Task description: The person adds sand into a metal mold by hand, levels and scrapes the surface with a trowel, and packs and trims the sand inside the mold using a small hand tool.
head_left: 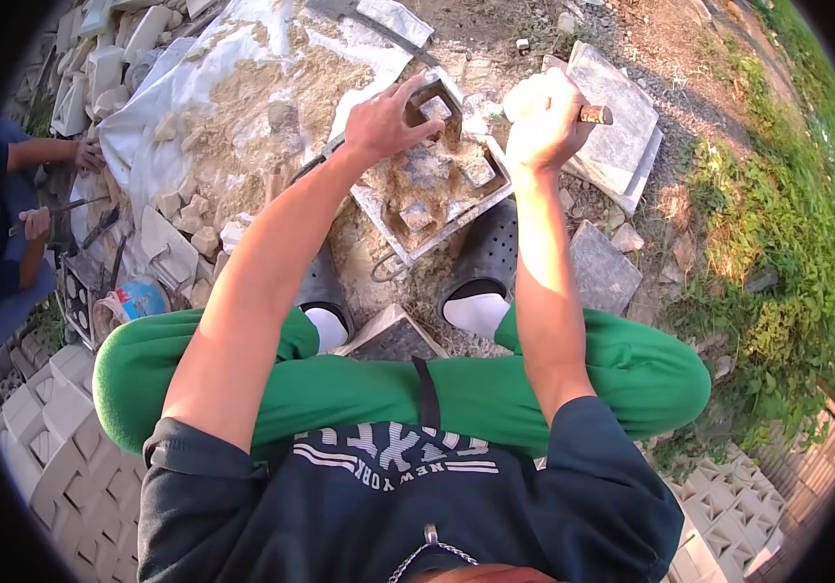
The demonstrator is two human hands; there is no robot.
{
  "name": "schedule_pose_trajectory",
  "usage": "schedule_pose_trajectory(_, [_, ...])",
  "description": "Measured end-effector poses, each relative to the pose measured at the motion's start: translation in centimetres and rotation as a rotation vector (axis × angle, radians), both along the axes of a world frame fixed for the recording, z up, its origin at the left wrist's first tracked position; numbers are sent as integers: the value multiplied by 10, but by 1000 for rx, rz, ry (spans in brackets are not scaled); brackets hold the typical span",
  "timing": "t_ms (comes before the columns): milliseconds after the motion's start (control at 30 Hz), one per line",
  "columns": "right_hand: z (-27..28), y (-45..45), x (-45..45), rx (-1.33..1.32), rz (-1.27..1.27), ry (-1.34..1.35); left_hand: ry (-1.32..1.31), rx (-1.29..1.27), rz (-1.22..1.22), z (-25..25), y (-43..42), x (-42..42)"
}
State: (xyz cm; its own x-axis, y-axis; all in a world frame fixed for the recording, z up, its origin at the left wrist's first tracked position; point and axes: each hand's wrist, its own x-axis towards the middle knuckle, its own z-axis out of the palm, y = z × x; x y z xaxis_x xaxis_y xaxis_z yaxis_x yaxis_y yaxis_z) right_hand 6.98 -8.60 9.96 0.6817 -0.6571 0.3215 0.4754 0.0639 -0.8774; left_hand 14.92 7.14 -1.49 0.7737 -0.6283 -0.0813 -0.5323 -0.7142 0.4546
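Observation:
Between my feet stands a square mould (384, 228) with sandy, crumbly mix and raised blocks inside. My left hand (381, 121) is at its far side, fingers and thumb curved around the edge of a small dark square frame (451, 94) that stands tilted there. Right of the mould, my right hand (541, 119) is closed in a fist around a wooden-handled tool (595, 115). Only the handle's butt end shows clearly; the rest is hidden by my fist and bright glare.
A white sheet (131, 121) with sandy mix lies to the left. Flat slabs (616, 117) are stacked at right, with another slab (604, 267) nearer. A bucket (142, 298) and pale patterned blocks (48, 418) stand left. Another person's hand (36, 223) holds a tool at far left.

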Motion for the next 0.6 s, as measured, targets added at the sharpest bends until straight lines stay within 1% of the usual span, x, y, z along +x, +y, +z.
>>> schedule_pose_trajectory(33, [-1,7,1,2,7,2,2,2,7,-1,1,1])
schedule_pose_trajectory(100, [1,21,3,31,-202,126,68,-50,20,-3,2,5])
schedule_pose_trajectory(133, [-9,23,5,28,-253,151,66,-128,25,-4,2,7])
schedule_pose_trajectory(167, [-17,25,7,26,-239,147,61,-130,40,-6,3,11])
schedule_pose_trajectory(233, [-33,27,7,171,-293,230,124,-46,22,0,3,11])
schedule_pose_trajectory(267, [-41,26,7,168,-278,236,158,-9,14,3,3,13])
schedule_pose_trajectory(300, [-49,23,6,141,-167,226,166,-11,27,1,6,14])
schedule_pose_trajectory(367, [-61,14,6,82,51,196,133,-25,-66,-1,7,22])
schedule_pose_trajectory(400, [-60,11,6,52,199,148,130,-33,-54,-4,7,25])
schedule_pose_trajectory(433, [-60,6,9,4,352,7,96,-71,-65,-8,6,25])
schedule_pose_trajectory(500, [-53,-11,4,-25,410,190,81,-112,-58,-15,7,21])
schedule_pose_trajectory(533, [-44,-6,5,13,367,117,130,-107,-58,-15,6,22])
schedule_pose_trajectory(567, [-36,-1,2,6,285,134,174,-101,-59,-14,6,26])
schedule_pose_trajectory(600, [-41,5,0,-24,211,78,169,-103,-47,-12,5,28])
